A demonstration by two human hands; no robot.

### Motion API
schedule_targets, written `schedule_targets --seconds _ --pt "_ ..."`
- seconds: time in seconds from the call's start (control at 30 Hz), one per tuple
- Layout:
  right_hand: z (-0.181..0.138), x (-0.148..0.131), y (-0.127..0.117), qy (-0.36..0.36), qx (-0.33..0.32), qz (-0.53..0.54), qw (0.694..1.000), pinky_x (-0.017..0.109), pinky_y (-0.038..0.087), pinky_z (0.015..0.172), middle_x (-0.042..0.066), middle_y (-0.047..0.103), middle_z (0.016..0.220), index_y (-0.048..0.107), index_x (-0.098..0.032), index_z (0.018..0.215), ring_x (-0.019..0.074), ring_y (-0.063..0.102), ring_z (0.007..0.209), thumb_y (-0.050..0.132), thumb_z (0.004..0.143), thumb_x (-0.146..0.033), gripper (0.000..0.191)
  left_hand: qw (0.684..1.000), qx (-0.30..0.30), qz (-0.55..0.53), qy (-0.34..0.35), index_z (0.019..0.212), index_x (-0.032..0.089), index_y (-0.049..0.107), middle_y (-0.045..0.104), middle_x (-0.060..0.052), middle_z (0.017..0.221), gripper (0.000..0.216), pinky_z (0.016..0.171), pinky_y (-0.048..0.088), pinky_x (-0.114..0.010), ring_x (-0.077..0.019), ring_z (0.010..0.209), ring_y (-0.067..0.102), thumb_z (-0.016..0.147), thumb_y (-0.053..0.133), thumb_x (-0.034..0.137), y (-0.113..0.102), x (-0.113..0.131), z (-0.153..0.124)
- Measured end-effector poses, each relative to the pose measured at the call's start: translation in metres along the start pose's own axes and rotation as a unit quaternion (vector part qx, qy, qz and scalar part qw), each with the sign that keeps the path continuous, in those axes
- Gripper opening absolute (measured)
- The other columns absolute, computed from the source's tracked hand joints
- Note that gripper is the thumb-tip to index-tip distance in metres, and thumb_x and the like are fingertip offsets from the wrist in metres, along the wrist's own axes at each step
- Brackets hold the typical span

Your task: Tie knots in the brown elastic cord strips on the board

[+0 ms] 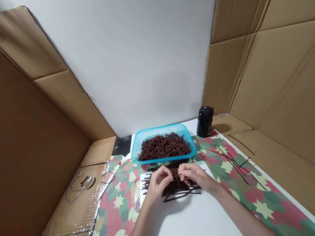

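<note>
My left hand [158, 181] and my right hand [193, 175] meet above a white sheet, their fingertips pinching a small bundle of dark brown strands [175, 174] from both sides. Loose strands of the same kind [181, 193] lie in a tangled spread on the sheet beneath my hands. Just beyond them, a teal plastic basket [164, 159] holds a heaped pile of short dark brown strands [163, 147]. Part of the bundle is hidden by my fingers.
A floral-patterned mat [254, 197] lies under the work area, with several long dark strands [234, 162] on its right side. A black cylindrical container [204, 121] stands behind it. Cardboard walls [29, 145] rise on both sides, and a clear-plastic-covered item with wire [82, 184] lies left.
</note>
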State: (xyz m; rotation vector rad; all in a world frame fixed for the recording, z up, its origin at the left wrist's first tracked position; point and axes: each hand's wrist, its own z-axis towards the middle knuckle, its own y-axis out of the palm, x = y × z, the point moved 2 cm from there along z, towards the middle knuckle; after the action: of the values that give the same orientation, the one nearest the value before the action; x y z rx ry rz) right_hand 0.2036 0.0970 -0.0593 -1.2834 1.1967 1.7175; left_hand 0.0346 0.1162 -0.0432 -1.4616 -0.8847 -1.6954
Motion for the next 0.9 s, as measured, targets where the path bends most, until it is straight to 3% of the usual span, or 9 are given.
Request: schedule_targets --seconds 0.13,0.33,0.47,0.63,0.9 --pt "0.000 0.002 -0.001 0.004 -0.002 0.004 1.000 0.024 0.036 0.049 -0.002 0.050 0.065 0.056 -0.017 0.065 0.0114 0.046 0.053 0.056 0.081 -0.038 0.026 1.000 -0.007 0.020 0.003 0.077 0.013 0.062 0.056 -0.002 0.074 0.015 0.064 0.036 -0.023 -0.0136 0.068 0.047 0.075 0.069 0.026 0.003 0.002 -0.003" --pt "0.001 0.004 0.003 0.008 -0.012 0.004 1.000 0.024 0.039 0.051 -0.001 0.052 0.063 0.057 -0.016 0.063 0.0115 0.046 0.053 0.059 0.079 -0.037 0.027 0.998 -0.002 -0.056 0.000 0.085 0.018 0.053 0.052 0.001 0.076 0.018 0.063 0.043 -0.024 -0.0131 0.068 0.053 0.081 0.063 0.032 0.009 -0.008 0.001" --pt "0.001 0.007 0.002 0.012 -0.014 0.011 1.000 0.024 0.039 0.050 -0.002 0.052 0.061 0.057 -0.016 0.063 0.0116 0.046 0.053 0.059 0.079 -0.037 0.026 0.996 -0.036 -0.078 -0.009 0.089 0.016 0.059 0.060 -0.003 0.077 0.021 0.064 0.045 -0.025 -0.0160 0.073 0.059 0.075 0.069 0.029 0.009 -0.006 0.001" --pt "0.001 0.007 0.002 0.021 -0.017 0.016 1.000 0.024 0.039 0.051 -0.002 0.053 0.061 0.057 -0.016 0.065 0.0119 0.047 0.053 0.059 0.079 -0.036 0.024 0.996 -0.034 -0.088 -0.004 0.084 0.015 0.063 0.063 -0.004 0.078 0.013 0.070 0.046 -0.025 -0.0147 0.074 0.061 0.076 0.070 0.021 0.010 -0.002 -0.001" --pt "0.000 0.002 0.004 0.030 -0.019 0.022 0.999 0.025 0.039 0.052 -0.001 0.054 0.061 0.056 -0.016 0.064 0.0117 0.047 0.052 0.058 0.078 -0.033 0.023 0.993 -0.037 -0.114 0.002 0.109 0.021 0.050 0.059 -0.002 0.083 0.036 0.065 0.043 -0.022 -0.0111 0.069 0.056 0.078 0.068 0.024 0.008 -0.007 0.001"
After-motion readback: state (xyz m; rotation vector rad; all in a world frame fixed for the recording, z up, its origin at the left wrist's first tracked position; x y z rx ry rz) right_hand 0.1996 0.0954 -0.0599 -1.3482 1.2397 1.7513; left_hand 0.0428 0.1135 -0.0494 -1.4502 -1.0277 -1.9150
